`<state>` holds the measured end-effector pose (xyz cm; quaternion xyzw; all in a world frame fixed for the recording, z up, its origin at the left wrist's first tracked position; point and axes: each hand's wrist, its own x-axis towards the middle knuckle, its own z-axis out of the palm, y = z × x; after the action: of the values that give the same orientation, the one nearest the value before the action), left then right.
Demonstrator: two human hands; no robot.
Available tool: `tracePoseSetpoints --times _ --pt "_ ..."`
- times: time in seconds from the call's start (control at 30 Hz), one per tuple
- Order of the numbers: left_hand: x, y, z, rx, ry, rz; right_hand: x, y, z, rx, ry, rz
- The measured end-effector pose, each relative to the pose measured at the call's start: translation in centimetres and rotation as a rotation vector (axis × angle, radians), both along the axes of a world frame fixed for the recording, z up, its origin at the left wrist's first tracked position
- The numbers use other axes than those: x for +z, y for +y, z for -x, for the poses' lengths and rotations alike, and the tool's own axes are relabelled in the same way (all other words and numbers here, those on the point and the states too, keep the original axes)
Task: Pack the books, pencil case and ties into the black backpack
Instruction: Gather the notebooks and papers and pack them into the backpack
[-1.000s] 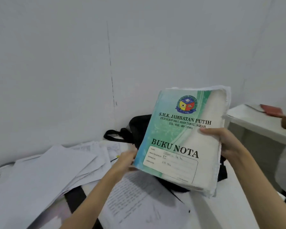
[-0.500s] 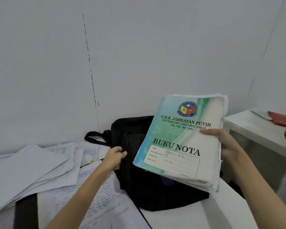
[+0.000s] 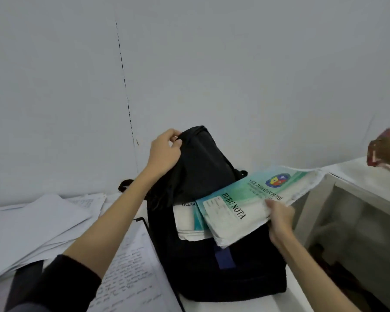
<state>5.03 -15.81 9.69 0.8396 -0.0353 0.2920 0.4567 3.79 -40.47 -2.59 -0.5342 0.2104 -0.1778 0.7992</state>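
Two hands load a bundle of notebooks into a black backpack.

Right hand [image 3: 279,218] pinches the bundle of notebooks [image 3: 252,199] at its near long edge; the floppy, fairly heavy stack sags, so a grip nearer its middle looks safer. Its lower corner sits in the mouth of the black backpack [image 3: 223,273], beside another notebook [image 3: 187,219] already inside. Left hand [image 3: 166,152] clenches the backpack's raised flap. Left of the backpack, loose papers [image 3: 43,221] crowd the surface; right of it stands a white table [image 3: 358,176].
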Motion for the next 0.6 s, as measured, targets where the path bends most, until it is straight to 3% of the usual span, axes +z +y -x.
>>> tracePoseSetpoints --times 0.1,0.2,0.3,0.37,0.47,0.6 --pt "0.0 -3.0 0.7 -0.107 -0.100 -0.088 -2.1 4.2 0.2 -0.110 0.060 0.023" --pt "0.7 -4.4 1.6 -0.182 -0.161 -0.192 -2.7 8.1 0.5 -0.057 0.031 -0.094" --pt "1.0 -3.9 1.9 -0.201 -0.157 -0.275 -2.4 10.5 0.8 0.337 0.172 -0.313" --pt "0.9 -3.0 1.8 -0.185 -0.128 -0.284 -2.1 10.8 1.5 0.684 0.338 -0.315" --pt "0.4 -2.0 1.6 -0.153 -0.109 -0.267 -1.9 10.0 2.1 1.044 0.415 -0.155" --pt "-0.1 -1.6 1.8 -0.137 -0.114 -0.282 -0.8 8.1 3.3 1.161 0.263 0.179"
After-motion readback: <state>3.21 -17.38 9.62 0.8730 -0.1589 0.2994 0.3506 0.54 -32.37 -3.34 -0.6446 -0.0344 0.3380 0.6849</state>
